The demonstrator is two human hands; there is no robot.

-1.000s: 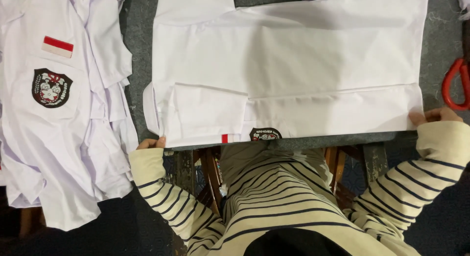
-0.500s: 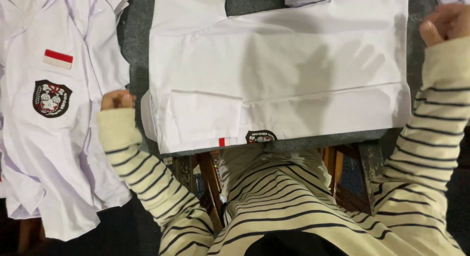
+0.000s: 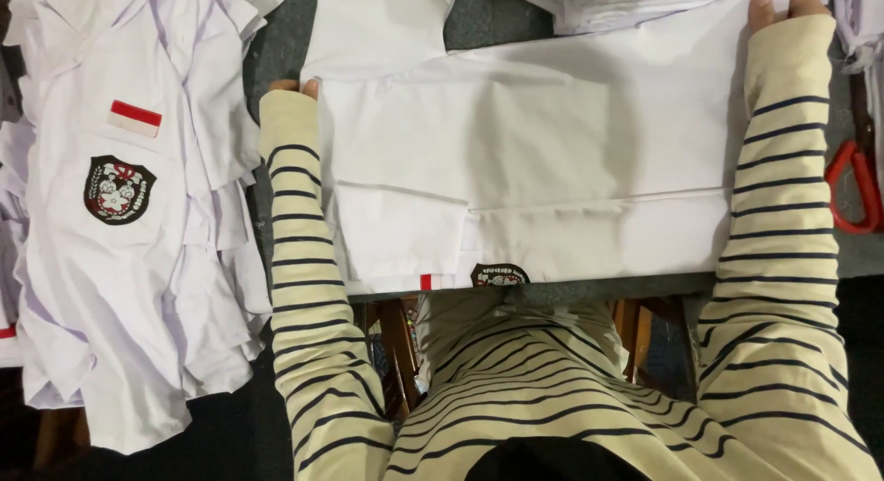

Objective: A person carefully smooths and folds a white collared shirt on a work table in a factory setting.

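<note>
1 white shirt (image 3: 552, 159) spread flat on grey surface (image 3: 285, 39), centre, partly folded, badge at near edge. 1 pile of white shirts (image 3: 129, 214) on left, count in pile unclear. 1 stack of folded shirts (image 3: 626, 2) at far edge. 1 red scissors (image 3: 856, 182) on right. Left hand (image 3: 293, 87) at shirt's left edge, right hand (image 3: 778, 4) at far right corner; both mostly under sleeves, fingertips on cloth, can't tell if gripping.

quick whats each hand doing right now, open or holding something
left hand: at the far left edge of the folded white shirt, mostly hidden by the sleeve; grip cannot be told
right hand: fingertips on the shirt's far right edge; grip cannot be told
</note>
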